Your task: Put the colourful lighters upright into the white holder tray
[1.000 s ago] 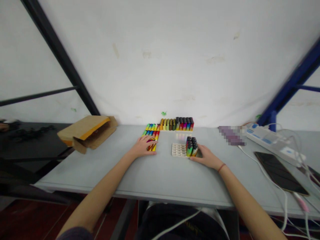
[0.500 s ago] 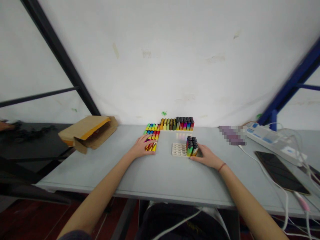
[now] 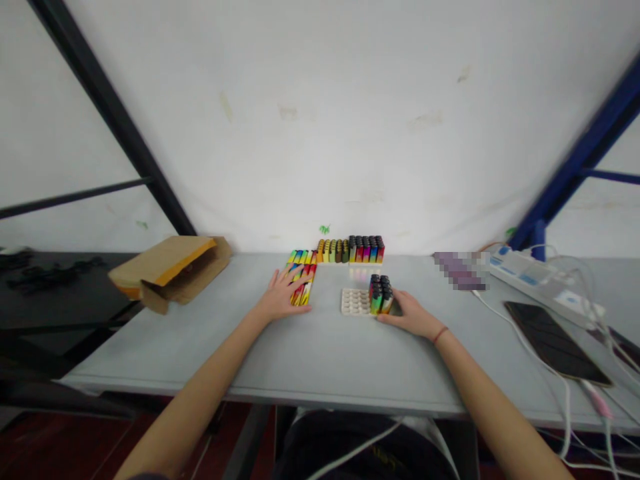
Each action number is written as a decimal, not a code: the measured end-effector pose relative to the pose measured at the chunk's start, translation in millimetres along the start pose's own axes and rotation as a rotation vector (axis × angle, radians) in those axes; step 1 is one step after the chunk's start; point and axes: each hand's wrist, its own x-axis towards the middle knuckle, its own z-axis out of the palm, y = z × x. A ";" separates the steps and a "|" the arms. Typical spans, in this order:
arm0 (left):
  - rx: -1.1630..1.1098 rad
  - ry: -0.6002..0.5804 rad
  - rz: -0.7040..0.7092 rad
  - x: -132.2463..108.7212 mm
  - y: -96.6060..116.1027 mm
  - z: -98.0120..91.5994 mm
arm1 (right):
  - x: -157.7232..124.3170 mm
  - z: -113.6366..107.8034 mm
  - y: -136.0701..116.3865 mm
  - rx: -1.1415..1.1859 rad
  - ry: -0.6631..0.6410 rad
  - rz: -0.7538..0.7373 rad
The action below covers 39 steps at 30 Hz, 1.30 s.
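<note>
My left hand (image 3: pixel 283 295) lies with spread fingers over the rows of colourful lighters (image 3: pixel 305 270) lying flat on the table. Its fingertips touch or hover just over them; which, I cannot tell. A white tray with round-edged slots (image 3: pixel 355 302) sits in front of me. On its right part stand several dark-topped lighters (image 3: pixel 381 293), while slots on the left part are bare. My right hand (image 3: pixel 410 315) grips the tray's right end, thumb at the near corner and fingers behind, partly hidden by the lighters.
Behind stand yellow-topped lighters (image 3: pixel 333 251) and a filled block of black-topped lighters (image 3: pixel 367 249) near the wall. An open cardboard box (image 3: pixel 170 270) lies left. A black phone (image 3: pixel 555 340), white power strip (image 3: pixel 543 283) and cables are at right. The table's front edge (image 3: pixel 350 400) runs below.
My left hand's fingers have spread and reach farther forward over the lying lighters. My right hand stays at the tray. The whole view has shifted slightly.
</note>
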 end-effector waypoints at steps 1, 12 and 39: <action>-0.032 0.042 0.011 2.5 9.4 -2.4 | 0.1 0.3 0.5 0.000 0.003 0.002; -0.623 -0.074 0.197 80.6 140.8 44.4 | 1.1 -0.3 1.6 -0.002 -0.005 -0.004; -0.823 0.022 0.122 84.3 138.8 55.8 | 0.8 0.0 4.4 0.002 -0.005 -0.005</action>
